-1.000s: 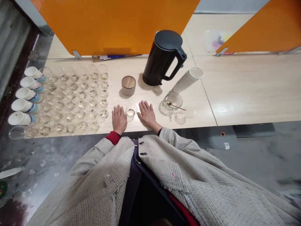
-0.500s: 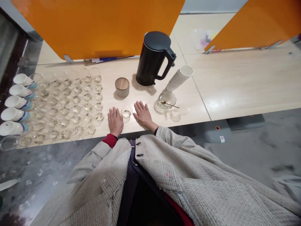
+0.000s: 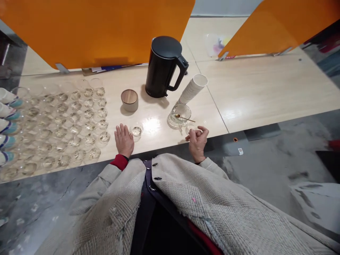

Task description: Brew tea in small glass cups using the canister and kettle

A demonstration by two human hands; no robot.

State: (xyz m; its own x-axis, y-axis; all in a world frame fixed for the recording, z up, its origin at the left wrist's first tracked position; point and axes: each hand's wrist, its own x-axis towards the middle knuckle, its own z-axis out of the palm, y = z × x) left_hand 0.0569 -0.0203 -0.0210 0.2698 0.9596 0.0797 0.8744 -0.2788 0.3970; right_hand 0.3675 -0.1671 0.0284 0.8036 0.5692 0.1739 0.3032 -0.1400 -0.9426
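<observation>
My left hand (image 3: 123,140) lies flat and open on the light wooden table (image 3: 265,92), just left of a small clear cup (image 3: 136,130) holding a little liquid. My right hand (image 3: 197,141) is at the table's front edge with its fingers curled in a pinch round another small clear cup (image 3: 190,128). That cup stands just in front of a glass bowl (image 3: 181,113) with a gold spoon (image 3: 183,117) resting in it.
A black kettle (image 3: 163,67) stands behind, a wood-topped canister (image 3: 129,100) to its left, and a leaning stack of white paper cups (image 3: 192,88) to its right. Several rows of small filled glass cups (image 3: 74,117) cover the left side. Orange dividers (image 3: 106,32) stand at the back.
My right hand left its flat spot beside the middle cup, moved right and curled round the small cup by the glass bowl. The left hand stayed flat. The view shifted right.
</observation>
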